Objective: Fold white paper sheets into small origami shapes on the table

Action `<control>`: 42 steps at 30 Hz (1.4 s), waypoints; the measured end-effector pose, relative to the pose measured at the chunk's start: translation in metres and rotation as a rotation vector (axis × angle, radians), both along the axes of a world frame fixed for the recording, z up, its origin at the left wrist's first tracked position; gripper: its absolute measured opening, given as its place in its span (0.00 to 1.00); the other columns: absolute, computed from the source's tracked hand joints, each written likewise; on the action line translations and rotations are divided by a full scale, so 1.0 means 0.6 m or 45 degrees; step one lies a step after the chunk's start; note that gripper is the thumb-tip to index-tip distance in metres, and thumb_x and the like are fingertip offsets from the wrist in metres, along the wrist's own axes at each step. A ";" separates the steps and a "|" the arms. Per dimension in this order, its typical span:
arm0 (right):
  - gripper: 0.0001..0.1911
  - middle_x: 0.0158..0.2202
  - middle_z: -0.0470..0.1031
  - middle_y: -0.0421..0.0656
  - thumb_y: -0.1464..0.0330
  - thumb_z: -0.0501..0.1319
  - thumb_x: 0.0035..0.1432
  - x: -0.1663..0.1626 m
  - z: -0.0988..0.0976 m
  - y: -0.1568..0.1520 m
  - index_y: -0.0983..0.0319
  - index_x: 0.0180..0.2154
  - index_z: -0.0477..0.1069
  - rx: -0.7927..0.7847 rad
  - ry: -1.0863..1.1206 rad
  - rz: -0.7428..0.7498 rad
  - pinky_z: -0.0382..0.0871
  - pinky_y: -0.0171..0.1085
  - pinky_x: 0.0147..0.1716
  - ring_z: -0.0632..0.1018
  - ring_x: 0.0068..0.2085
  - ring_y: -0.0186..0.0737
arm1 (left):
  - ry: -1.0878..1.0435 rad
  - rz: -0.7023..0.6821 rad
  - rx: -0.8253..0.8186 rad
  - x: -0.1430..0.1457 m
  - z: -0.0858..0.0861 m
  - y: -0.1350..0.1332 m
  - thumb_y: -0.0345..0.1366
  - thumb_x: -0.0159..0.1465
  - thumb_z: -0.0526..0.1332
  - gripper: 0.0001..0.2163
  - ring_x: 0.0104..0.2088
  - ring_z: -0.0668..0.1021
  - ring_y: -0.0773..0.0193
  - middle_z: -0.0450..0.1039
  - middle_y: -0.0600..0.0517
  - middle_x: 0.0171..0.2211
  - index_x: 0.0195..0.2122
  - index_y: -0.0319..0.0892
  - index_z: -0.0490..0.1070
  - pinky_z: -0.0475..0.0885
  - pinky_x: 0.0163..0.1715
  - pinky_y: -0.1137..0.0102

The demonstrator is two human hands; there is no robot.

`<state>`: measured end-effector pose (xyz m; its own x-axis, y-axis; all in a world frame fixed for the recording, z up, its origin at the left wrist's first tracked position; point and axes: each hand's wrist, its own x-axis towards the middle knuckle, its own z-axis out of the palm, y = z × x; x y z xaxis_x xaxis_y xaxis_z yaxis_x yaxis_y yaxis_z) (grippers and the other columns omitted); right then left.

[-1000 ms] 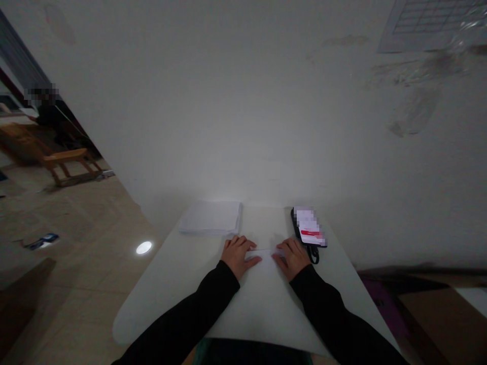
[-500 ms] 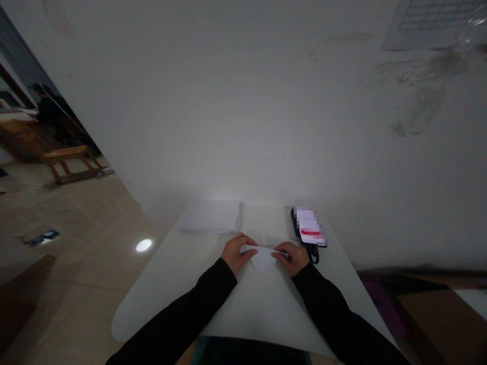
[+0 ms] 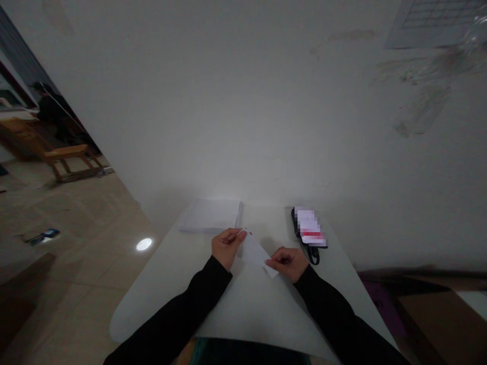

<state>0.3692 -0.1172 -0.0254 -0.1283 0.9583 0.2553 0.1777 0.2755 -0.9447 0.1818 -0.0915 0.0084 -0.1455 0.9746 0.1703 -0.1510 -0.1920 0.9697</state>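
Note:
A small folded piece of white paper [image 3: 254,251] is held up between my two hands, just above the white table [image 3: 262,314]. My left hand [image 3: 227,246] pinches its upper left corner between thumb and fingers. Lower down, the fingertips of my right hand [image 3: 288,262] are closed on the paper's right side, and a pointed end sticks out below them. The paper slants down from left to right. Small reddish specks show at its top, too small to make out.
Behind my left hand lies a stack of white sheets [image 3: 211,214]. A phone [image 3: 311,225] with a blurred screen lies at the table's right, a black cable [image 3: 314,254] by it. The wall [image 3: 243,101] borders the table's far edge. A wooden chair [image 3: 68,152] and a seated person [image 3: 51,109] are far left.
The paper has turned from level to slanting down to the right. My left hand has moved slightly left and up, my right hand slightly down. Both keep hold of it.

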 end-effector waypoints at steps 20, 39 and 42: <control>0.16 0.27 0.72 0.41 0.62 0.65 0.45 -0.031 0.023 -0.019 0.62 0.35 0.67 -0.060 0.328 -0.150 0.66 0.27 0.11 0.72 0.23 0.32 | 0.175 -0.558 0.028 0.011 -0.011 -0.010 0.40 0.56 0.61 0.11 0.29 0.74 0.68 0.66 0.55 0.28 0.31 0.40 0.61 0.72 0.32 0.71; 0.05 0.35 0.75 0.44 0.67 0.62 0.51 0.042 0.038 0.006 0.58 0.31 0.76 0.707 -0.192 -0.139 0.73 0.35 0.27 0.75 0.31 0.36 | 0.605 -0.281 0.490 -0.021 -0.005 0.013 0.35 0.56 0.61 0.05 0.43 0.72 0.59 0.64 0.45 0.44 0.30 0.41 0.74 0.69 0.45 0.60; 0.08 0.37 0.74 0.45 0.70 0.59 0.54 0.044 0.037 -0.004 0.56 0.34 0.76 0.858 -0.319 -0.253 0.73 0.37 0.32 0.75 0.36 0.38 | 0.627 -0.276 0.443 -0.019 -0.004 0.009 0.35 0.56 0.61 0.05 0.52 0.66 0.54 0.56 0.46 0.55 0.32 0.44 0.76 0.63 0.52 0.57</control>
<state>0.3957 -0.1194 -0.0035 -0.1008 0.6158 0.7815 0.4725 0.7209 -0.5070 0.1705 -0.0862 0.0060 0.2247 0.8490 0.4783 0.2259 -0.5229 0.8219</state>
